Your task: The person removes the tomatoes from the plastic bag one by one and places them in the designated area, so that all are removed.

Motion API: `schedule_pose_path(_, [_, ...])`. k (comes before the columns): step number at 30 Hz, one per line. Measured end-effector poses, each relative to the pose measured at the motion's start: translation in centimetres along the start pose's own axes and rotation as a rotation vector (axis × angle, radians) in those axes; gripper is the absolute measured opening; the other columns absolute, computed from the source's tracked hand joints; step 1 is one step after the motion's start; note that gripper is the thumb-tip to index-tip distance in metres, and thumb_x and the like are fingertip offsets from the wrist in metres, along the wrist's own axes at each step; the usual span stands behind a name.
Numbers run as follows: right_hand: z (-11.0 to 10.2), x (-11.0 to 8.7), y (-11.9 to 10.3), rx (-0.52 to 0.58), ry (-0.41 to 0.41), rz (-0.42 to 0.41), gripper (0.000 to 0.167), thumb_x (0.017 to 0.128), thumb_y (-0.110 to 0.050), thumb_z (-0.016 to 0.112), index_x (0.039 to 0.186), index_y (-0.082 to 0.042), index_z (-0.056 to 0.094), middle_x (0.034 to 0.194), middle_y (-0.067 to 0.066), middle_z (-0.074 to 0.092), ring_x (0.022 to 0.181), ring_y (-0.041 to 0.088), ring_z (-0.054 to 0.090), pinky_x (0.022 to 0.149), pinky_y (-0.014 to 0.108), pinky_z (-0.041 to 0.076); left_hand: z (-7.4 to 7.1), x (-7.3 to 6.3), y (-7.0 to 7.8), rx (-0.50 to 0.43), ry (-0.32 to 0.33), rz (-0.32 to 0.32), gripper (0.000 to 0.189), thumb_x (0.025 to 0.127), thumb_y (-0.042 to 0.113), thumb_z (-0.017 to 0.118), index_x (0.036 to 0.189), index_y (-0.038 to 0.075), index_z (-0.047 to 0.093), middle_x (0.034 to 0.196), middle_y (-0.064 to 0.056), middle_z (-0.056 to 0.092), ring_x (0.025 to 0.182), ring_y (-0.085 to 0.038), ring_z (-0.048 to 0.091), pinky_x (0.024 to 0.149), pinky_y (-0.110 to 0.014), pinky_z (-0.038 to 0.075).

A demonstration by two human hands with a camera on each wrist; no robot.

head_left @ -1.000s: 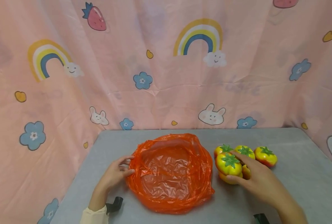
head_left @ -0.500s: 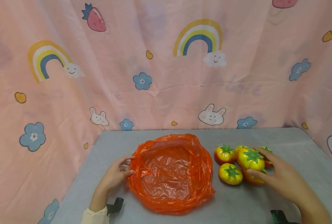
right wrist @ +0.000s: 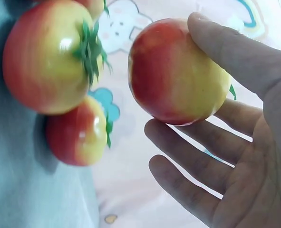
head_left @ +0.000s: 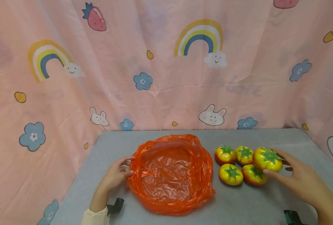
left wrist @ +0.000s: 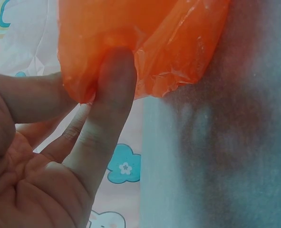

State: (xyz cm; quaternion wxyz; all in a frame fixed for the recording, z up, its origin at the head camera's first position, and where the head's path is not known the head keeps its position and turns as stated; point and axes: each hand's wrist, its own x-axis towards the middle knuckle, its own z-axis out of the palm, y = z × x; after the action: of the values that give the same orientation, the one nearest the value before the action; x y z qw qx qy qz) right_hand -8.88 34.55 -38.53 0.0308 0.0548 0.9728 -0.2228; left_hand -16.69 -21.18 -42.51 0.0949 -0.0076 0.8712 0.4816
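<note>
My left hand [head_left: 116, 175] pinches the left rim of a crinkled orange-red plastic bag [head_left: 169, 204], which stands with its mouth spread wide. In the left wrist view, thumb and fingers [left wrist: 107, 104] grip the bag's edge [left wrist: 178, 61]. My right hand [head_left: 301, 179] holds a yellow-red tomato [head_left: 267, 160] with a green leafy top, between thumb and fingers, raised above the table. The right wrist view shows its red underside, with the lower fingers [right wrist: 183, 190] spread away from the held tomato [right wrist: 178, 71]. To its left several similar tomatoes [head_left: 231, 175] sit in two rows, glossy and artificial-looking.
The grey table [head_left: 292, 147] ends at a pink curtain [head_left: 166, 103] printed with rainbows and rabbits. Black wrist-camera mounts [head_left: 115, 206] show beside both forearms. Another tomato [right wrist: 78, 133] stands near the held one in the right wrist view.
My right hand has carried the tomato rightward over the others, uncovering those in the front row. A tomato seen earlier at the far right is now hidden. My left hand stays on the bag.
</note>
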Motion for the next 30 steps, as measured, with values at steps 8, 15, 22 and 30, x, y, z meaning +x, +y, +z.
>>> schedule_pose_path(8, [-0.4, 0.0, 1.8, -0.024, -0.032, 0.072, 0.101, 0.090, -0.065, 0.058, 0.151, 0.008, 0.022, 0.137, 0.046, 0.033, 0.103, 0.057, 0.050, 0.083, 0.066, 0.048, 0.0, -0.1, -0.1, 0.015, 0.014, 0.001, 0.052, 0.086, -0.007, 0.068, 0.131, 0.019, 0.062, 0.121, -0.011, 0.062, 0.087, -0.018, 0.065, 0.083, -0.037, 0.061])
schedule_pose_path(15, [-0.2, -0.2, 3.6, -0.031, -0.061, 0.082, 0.101, 0.088, -0.063, 0.062, 0.146, 0.012, 0.026, 0.135, 0.046, 0.033, 0.100, 0.056, 0.052, 0.078, 0.063, 0.050, 0.0, 0.1, -0.1, 0.023, 0.011, -0.002, 0.053, 0.085, -0.007, 0.069, 0.131, 0.019, 0.062, 0.121, -0.011, 0.062, 0.088, -0.018, 0.065, 0.083, -0.036, 0.061])
schedule_pose_path(22, [0.2, 0.4, 4.6, -0.045, -0.083, 0.060, 0.099, 0.086, -0.059, 0.068, 0.142, 0.013, 0.030, 0.133, 0.045, 0.035, 0.102, 0.055, 0.051, 0.081, 0.060, 0.050, -0.3, 0.3, -0.1, 0.025, 0.024, 0.029, 0.051, 0.086, -0.006, 0.069, 0.130, 0.020, 0.062, 0.120, -0.010, 0.063, 0.087, -0.018, 0.064, 0.081, -0.035, 0.061])
schedule_pose_path(30, [1.2, 0.5, 6.1, -0.051, -0.127, 0.016, 0.094, 0.085, -0.055, 0.071, 0.139, 0.013, 0.034, 0.130, 0.050, 0.038, 0.105, 0.059, 0.054, 0.080, 0.056, 0.053, -0.1, 0.2, -0.3, 0.008, 0.004, 0.049, 0.051, 0.085, -0.008, 0.070, 0.128, 0.017, 0.063, 0.116, -0.011, 0.064, 0.084, -0.017, 0.064, 0.076, -0.033, 0.061])
